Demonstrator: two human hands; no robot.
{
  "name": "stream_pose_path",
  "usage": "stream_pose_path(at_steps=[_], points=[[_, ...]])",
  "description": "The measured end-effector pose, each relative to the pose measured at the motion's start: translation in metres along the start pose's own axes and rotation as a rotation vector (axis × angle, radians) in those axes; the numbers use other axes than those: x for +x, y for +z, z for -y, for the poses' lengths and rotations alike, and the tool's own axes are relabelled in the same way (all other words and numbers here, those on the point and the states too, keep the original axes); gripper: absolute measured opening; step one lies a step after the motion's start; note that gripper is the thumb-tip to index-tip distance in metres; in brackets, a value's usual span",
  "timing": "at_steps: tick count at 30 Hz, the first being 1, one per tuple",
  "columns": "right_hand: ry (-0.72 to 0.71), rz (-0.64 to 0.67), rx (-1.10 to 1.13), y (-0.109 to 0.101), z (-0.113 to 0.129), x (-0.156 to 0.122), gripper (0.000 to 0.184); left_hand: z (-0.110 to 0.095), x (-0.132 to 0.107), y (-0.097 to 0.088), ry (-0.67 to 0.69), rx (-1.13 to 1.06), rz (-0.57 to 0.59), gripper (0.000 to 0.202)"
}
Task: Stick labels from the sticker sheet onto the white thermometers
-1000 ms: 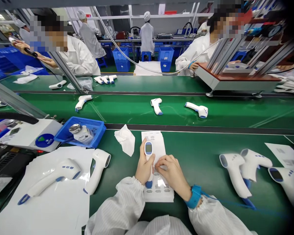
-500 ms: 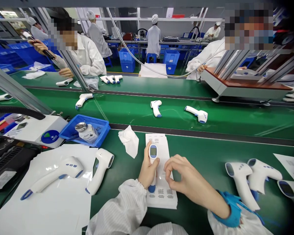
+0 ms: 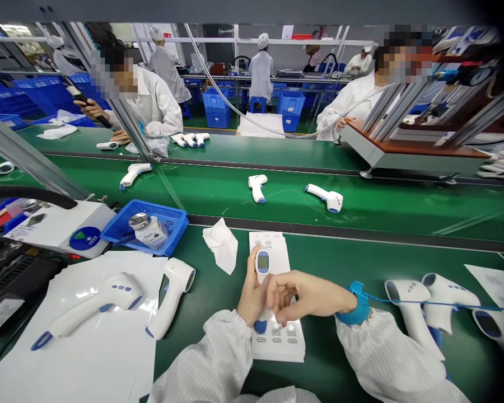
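Observation:
My left hand (image 3: 248,299) is wrapped round a white infrared thermometer (image 3: 263,262), its grey screen facing me and its blue-tipped handle end pointing towards me. Over the handle is my right hand (image 3: 304,294), its fingers curled and slightly blurred, close against the left thumb. Whatever it may pinch is hidden. Beneath both hands lies a stack of white printed sheets (image 3: 277,350). A crumpled white tissue (image 3: 220,245) rests beyond my left hand. A blue wrist strap (image 3: 355,305) with a cord circles my right wrist.
Two thermometers, one lying on white paper (image 3: 109,358), are at left; several more (image 3: 411,308) lie right. A blue tray (image 3: 178,224) holds a metal-topped bottle (image 3: 149,229). Ahead, a green conveyor belt (image 3: 210,190) carries thermometers. Co-workers in white sit across; a metal post (image 3: 126,117) rises left.
My right hand has moved left onto the thermometer's handle, while my left hand keeps its hold. Thermometers on the belt have shifted left. The co-worker at far left has lowered a dark handheld object.

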State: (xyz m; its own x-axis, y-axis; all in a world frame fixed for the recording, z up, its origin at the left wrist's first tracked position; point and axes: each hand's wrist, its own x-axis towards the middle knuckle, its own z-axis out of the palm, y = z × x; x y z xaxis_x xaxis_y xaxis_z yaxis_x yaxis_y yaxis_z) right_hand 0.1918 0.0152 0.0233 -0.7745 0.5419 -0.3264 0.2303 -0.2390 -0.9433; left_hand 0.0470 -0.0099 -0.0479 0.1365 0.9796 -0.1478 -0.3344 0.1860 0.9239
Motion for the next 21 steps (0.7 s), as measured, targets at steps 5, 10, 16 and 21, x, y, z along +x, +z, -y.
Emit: stream_pose_path(at_steps=[5,10,16,21], points=[[-0.180,-0.507,-0.347,0.001,-0.004,0.014,0.005,-0.002,0.000,0.001,-0.084,0.053,0.014,0.085],[-0.238,-0.690,-0.502,-0.006,-0.010,0.025,0.007,-0.006,-0.001,0.004,-0.106,0.103,-0.032,0.074],[-0.256,-0.710,-0.487,-0.010,-0.010,0.027,0.007,-0.002,0.000,0.002,-0.099,0.097,-0.015,0.075],[-0.283,-0.748,-0.533,-0.011,-0.010,0.027,0.006,0.007,0.001,-0.003,-0.058,0.097,0.010,0.071]])
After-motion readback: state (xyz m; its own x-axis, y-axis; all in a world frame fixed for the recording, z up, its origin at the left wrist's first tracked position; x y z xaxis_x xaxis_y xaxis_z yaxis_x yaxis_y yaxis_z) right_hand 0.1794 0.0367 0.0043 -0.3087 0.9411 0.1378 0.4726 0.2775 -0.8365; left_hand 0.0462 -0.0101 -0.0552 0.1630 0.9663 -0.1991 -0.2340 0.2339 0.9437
